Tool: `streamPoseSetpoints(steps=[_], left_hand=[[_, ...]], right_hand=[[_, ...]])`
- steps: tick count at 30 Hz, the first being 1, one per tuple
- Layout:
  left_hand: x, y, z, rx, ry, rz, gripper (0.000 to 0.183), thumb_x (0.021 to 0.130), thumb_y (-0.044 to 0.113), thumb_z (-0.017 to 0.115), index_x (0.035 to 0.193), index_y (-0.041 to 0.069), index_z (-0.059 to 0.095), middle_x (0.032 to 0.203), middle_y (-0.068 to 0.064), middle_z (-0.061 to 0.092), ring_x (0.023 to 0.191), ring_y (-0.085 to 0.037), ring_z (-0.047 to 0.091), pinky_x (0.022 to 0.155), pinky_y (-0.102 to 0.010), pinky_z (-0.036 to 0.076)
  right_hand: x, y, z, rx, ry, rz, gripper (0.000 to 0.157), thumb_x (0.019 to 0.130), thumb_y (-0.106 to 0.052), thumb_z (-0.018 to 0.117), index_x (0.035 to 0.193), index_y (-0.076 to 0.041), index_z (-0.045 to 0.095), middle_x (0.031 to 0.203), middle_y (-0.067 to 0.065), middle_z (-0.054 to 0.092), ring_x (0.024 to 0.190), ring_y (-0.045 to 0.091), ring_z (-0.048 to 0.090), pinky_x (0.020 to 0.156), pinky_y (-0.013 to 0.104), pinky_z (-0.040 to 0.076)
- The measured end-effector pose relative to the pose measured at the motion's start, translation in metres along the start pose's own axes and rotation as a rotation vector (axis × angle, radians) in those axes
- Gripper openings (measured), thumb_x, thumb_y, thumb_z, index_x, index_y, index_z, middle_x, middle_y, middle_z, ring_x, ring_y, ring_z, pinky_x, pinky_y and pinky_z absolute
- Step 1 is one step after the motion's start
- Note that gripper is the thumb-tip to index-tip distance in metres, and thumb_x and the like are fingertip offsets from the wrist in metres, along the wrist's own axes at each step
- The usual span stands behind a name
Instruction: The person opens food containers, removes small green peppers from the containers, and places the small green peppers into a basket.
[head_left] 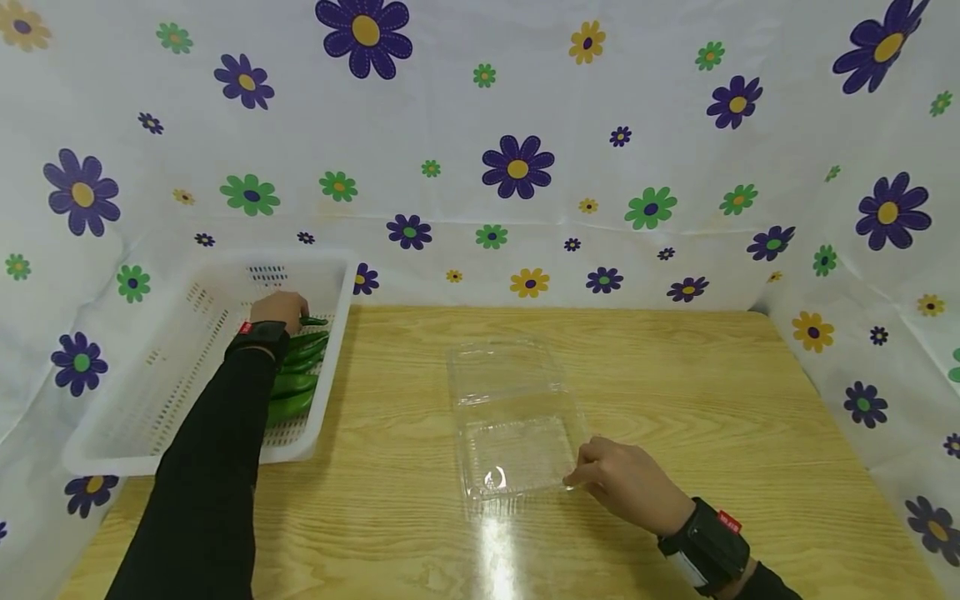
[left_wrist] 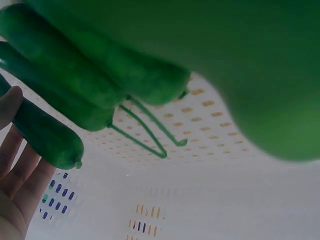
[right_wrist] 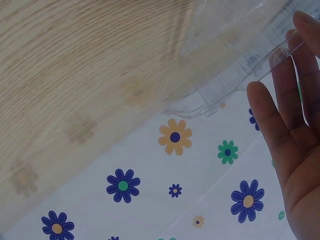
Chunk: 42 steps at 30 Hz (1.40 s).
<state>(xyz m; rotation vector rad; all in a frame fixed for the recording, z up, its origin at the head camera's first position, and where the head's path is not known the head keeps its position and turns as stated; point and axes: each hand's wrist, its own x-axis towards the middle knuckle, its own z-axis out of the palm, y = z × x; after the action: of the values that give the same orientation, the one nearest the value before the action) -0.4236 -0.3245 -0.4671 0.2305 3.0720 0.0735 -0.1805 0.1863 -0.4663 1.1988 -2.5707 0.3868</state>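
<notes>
Inside the white basket, my left hand (head_left: pixel 277 308) holds a long green chili pepper (left_wrist: pixel 47 137) between thumb and fingers; its tip (head_left: pixel 317 321) shows past the hand in the head view. Several more green chili peppers (head_left: pixel 292 385) lie in a row along the basket's right side, close below that hand. In the left wrist view, one blurred pepper fills the upper right. On the table, a clear plastic clamshell box (head_left: pixel 517 454) stands with its lid (head_left: pixel 502 367) folded back. My right hand (head_left: pixel 630 479) pinches the box's near right corner by the rim.
The perforated white basket (head_left: pixel 341 358) stands at the table's left, its walls rising around the left hand. Beneath the box is a wood-grain table (head_left: pixel 675 392). A flower-print white cloth (head_left: pixel 450 117) hangs behind and at both sides.
</notes>
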Motion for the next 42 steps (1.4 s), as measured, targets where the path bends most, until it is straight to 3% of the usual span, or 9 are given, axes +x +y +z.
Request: streamPoseSetpoints(steps=[11,25,34,42], left_hand=[[-0.001,-0.001,0.008,0.001,-0.005,-0.008,0.024,0.084,-0.007,0.055,0.104,-0.003,0.068,0.099,-0.025,0.067,0.071,-0.034,0.062,0.064,-0.050,0.053],[0.000,-0.012,0.017,-0.019,-0.058,0.034,0.025,0.082,-0.009,0.054,0.103,-0.004,0.068,0.098,-0.025,0.066,0.070,-0.031,0.060,0.061,-0.046,0.053],[-0.011,-0.011,0.006,-0.039,-0.092,0.047,0.031,0.083,-0.010,0.053,0.111,-0.007,0.063,0.107,-0.029,0.063,0.072,-0.033,0.061,0.062,-0.046,0.053],[-0.015,-0.013,-0.004,-0.027,-0.079,0.006,0.038,0.081,0.002,0.066,0.116,-0.009,0.058,0.110,-0.032,0.060,0.077,-0.038,0.061,0.063,-0.049,0.053]], right_hand=[[0.000,-0.001,-0.001,0.007,-0.007,0.005,0.022,0.067,-0.003,0.081,0.079,-0.021,0.077,0.069,-0.009,0.050,0.062,-0.003,0.036,0.050,0.007,0.030],[-0.001,0.000,-0.003,0.027,-0.014,0.007,0.024,0.066,-0.002,0.081,0.080,-0.020,0.077,0.071,-0.008,0.054,0.064,-0.001,0.041,0.051,0.007,0.032],[-0.002,-0.001,-0.002,0.029,-0.015,0.007,0.021,0.068,-0.004,0.081,0.080,-0.020,0.077,0.071,-0.008,0.055,0.064,-0.001,0.042,0.052,0.006,0.033],[-0.001,0.001,-0.004,0.038,-0.063,0.037,0.021,0.068,-0.002,0.080,0.082,-0.018,0.077,0.071,-0.007,0.055,0.064,0.001,0.046,0.053,0.008,0.037]])
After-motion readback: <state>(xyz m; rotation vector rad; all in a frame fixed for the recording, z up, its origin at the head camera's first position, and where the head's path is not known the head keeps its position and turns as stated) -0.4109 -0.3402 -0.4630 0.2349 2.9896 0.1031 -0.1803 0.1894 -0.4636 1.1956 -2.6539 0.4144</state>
